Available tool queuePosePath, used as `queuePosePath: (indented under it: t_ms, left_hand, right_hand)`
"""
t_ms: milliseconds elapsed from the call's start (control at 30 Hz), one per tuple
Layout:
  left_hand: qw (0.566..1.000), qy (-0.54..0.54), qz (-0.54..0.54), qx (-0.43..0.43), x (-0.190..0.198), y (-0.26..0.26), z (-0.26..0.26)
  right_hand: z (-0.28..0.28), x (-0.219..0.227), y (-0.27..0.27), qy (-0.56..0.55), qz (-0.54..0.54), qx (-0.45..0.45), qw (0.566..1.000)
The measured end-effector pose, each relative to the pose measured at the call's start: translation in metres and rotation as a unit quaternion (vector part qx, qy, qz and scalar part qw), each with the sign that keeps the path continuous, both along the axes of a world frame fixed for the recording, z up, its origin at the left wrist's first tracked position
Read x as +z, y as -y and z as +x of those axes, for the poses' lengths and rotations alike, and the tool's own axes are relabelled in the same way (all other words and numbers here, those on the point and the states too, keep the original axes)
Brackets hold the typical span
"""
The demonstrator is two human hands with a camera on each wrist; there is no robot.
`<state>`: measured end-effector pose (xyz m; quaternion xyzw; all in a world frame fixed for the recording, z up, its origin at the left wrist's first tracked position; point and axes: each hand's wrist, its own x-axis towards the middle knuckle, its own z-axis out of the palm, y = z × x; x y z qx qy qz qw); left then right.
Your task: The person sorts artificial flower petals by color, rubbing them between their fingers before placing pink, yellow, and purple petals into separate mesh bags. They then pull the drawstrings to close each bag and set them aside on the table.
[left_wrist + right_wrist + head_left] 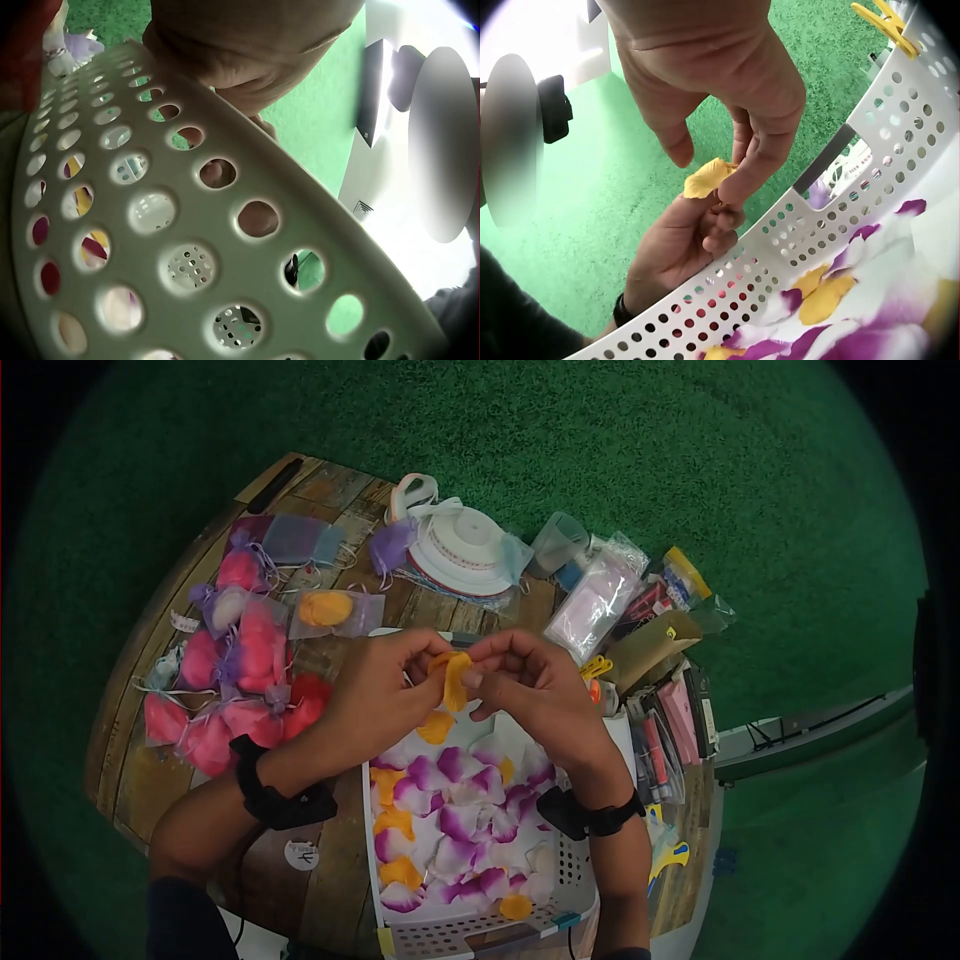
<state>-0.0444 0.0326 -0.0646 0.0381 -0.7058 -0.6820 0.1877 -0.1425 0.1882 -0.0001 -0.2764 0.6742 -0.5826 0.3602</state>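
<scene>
Both hands meet over the far part of a white perforated basket [470, 938]. My left hand [385, 685] pinches a yellow-orange artificial petal [457, 685] from the left. The fingertips of my right hand [545, 700] grip its upper right edge. In the right wrist view the petal [707, 178] sits between the two hands, above the basket wall [776, 236]. Purple-and-white petals [475, 825] lie spread through the basket, with several yellow ones [400, 873] among them. The basket's side hides most of the work in the left wrist view, where part of my left hand [247, 45] shows behind it.
Left of the basket are sheer pouches [255, 645] of pink petals and one yellow-filled pouch [335, 610]. A white ribbon roll [465, 550] and a clear cup [558, 543] stand at the back. Clear packets [598, 600], yellow clips [597, 667] and scissors [672, 857] lie to the right.
</scene>
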Motion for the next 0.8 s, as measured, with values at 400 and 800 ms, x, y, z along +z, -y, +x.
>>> queuePosePath:
  t_ms: [400,800]
  left_hand:
    - [0.999,0.037,-0.035,-0.007,0.006,0.002,0.000]
    - [0.996,0.050,-0.050,-0.052,0.004,0.004,-0.001]
  right_hand:
    - [-0.006,-0.013,0.001,-0.069,0.013,-0.036,0.997]
    - [-0.006,-0.008,-0.001,-0.029,-0.024,-0.028,0.999]
